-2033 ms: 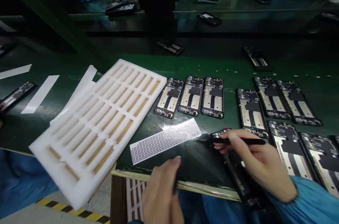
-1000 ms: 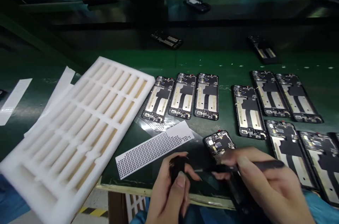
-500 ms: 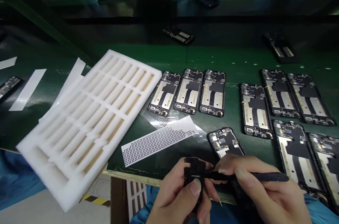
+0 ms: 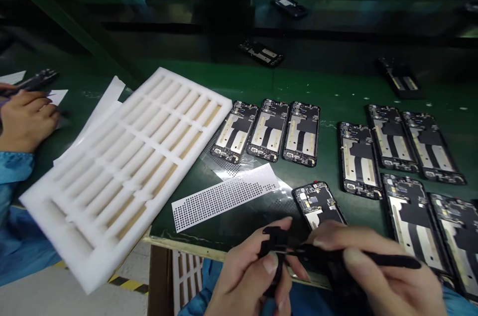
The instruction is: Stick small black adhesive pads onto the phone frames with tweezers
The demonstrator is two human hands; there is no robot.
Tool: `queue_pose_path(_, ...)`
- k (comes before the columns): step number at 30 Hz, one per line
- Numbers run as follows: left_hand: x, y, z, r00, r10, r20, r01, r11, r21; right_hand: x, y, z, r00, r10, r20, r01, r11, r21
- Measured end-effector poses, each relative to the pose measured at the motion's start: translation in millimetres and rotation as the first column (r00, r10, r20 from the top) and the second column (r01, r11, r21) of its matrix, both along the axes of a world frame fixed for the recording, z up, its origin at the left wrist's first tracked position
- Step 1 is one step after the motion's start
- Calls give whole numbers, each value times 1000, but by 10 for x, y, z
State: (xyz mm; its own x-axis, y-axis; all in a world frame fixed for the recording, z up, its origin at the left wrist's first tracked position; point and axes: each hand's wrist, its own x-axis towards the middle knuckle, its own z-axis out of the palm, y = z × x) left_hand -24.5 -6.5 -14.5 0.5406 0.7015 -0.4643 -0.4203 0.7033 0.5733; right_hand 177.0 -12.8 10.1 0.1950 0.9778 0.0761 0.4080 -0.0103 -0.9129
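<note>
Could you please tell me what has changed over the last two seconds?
The left hand has lifted a small black part between its fingers, and the right hand has swung its black tool from the nearest phone frame over to that part. A co-worker's hand has appeared at the far left. Foam tray, dotted sheet and frame rows unchanged.

No readable text, label, brand or number on any phone frame, sheet or tray in view.
</note>
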Motion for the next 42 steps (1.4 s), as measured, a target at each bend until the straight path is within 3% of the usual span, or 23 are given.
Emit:
queue_pose_path(2,-67,11,-32,934,81,-347,-12,981,195,91,204,5,999,-19,47,17,999,45)
queue_pose_path(4,-147,59,-91,684,229,-693,128,897,423,151,477,-44,995,61,84,-67,995,69)
queue_pose_path(5,-186,96,-130,528,319,-787,275,813,514,158,614,-92,985,151,89,-156,986,61)
queue_pose_path(7,-244,180,-219,259,544,-798,601,556,574,126,841,-220,942,328,71,-332,942,51)
queue_pose_path(8,-260,221,-263,166,647,-744,732,425,532,94,919,-290,918,393,61,-396,917,54)
queue_pose_path(9,-267,255,-302,95,727,-680,821,329,466,58,972,-356,899,435,57,-438,897,65)
queue_pose_path(11,-258,303,-361,1,803,-596,902,257,347,-1,1017,-462,876,477,66,-481,873,82)
queue_pose_path(15,-217,325,-396,-59,775,-630,926,278,255,-21,1007,-538,862,500,81,-505,860,70)
queue_pose_path(22,-210,311,-362,-65,755,-652,940,266,215,33,1016,-520,849,520,92,-525,850,43)
queue_pose_path(30,-201,310,-383,-39,801,-598,952,211,221,38,991,-540,816,570,94,-576,815,63)
queue_pose_path(36,-153,311,-400,-38,839,-543,956,189,225,10,1016,-449,808,575,124,-585,809,58)
queue_pose_path(42,-167,323,-466,30,838,-545,937,167,307,-59,1054,-452,819,567,90,-571,820,29)
